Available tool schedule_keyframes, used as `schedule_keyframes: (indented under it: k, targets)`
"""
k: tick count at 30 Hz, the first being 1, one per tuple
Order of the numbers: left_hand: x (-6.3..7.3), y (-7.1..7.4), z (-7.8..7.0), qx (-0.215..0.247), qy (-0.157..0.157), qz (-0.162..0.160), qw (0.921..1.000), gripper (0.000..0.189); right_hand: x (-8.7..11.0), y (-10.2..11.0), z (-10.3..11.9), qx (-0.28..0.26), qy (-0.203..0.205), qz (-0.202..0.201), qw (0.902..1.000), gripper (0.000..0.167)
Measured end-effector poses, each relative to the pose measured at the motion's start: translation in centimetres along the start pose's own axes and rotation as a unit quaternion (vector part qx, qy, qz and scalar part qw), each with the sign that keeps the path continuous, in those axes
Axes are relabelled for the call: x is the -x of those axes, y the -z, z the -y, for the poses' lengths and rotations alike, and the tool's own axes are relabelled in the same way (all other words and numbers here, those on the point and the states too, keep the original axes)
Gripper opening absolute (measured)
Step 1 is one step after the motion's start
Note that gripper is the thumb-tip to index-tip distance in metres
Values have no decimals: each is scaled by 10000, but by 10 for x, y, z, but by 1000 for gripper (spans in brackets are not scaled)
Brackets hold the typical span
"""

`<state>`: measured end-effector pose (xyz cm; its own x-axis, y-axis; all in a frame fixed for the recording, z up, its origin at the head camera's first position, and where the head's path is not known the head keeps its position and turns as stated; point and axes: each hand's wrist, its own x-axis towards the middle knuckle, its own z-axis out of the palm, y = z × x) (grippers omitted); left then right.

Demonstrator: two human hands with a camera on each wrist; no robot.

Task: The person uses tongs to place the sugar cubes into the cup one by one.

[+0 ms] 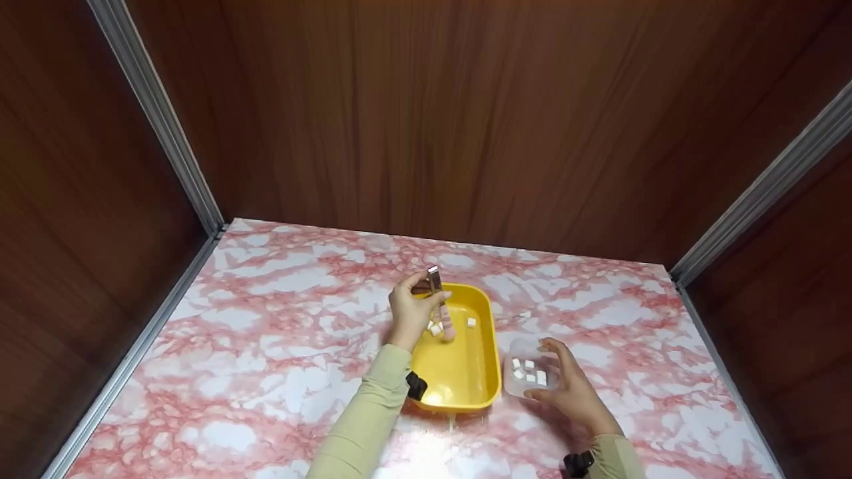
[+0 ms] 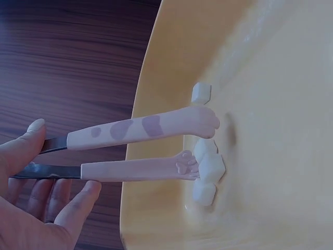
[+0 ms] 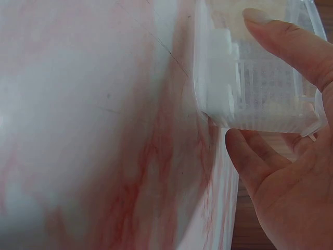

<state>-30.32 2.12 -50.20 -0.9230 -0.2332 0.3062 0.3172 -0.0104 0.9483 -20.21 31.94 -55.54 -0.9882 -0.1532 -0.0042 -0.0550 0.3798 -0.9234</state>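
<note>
Basically, left hand (image 1: 410, 311) pinched tongs (image 2: 143, 128) at cubes (image 2: 212, 167) by left edge of tray (image 1: 459, 376); right hand (image 1: 576, 394) gripped box (image 1: 524, 347), probably steadying it.

Narrow gap between tray (image 1: 459, 374) and box (image 1: 524, 348)

Left fingers (image 2: 77, 209) pinch; right fingers (image 3: 246, 159) grip, curved and spread.

The surface (image 1: 279, 399) before me is marbled red and white; the tray (image 1: 462, 362) is plain yellow, the cubes (image 1: 471, 322) white, the container (image 3: 270, 99) clear. Pink tongs (image 2: 171, 126) carry darker spots; the 2 sleeves (image 1: 363, 419) are pale green, the walls (image 1: 426, 120) wood-grained brown.
</note>
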Motion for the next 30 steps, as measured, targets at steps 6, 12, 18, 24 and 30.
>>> schedule_keyframes:
  k: [6,12,18,24,30]
  targets:
    - [1,0,0,-108,-92,-56,9999,33,0,0,0,78,33,-18,10000,96]
    - [1,0,1,-117,-155,-25,9998,29,-1,0,0,122,75,0,9999,97]
    - [0,1,2,-302,-142,-24,9994,28,-1,1,-1,178,66,19,9998,97]
    - [1,0,-1,-424,-153,-3,9990,28,-1,1,0,218,54,21,9997,97]
    - [3,1,-3,-490,-84,128,9987,27,0,-1,1,172,34,-55,9998,98]
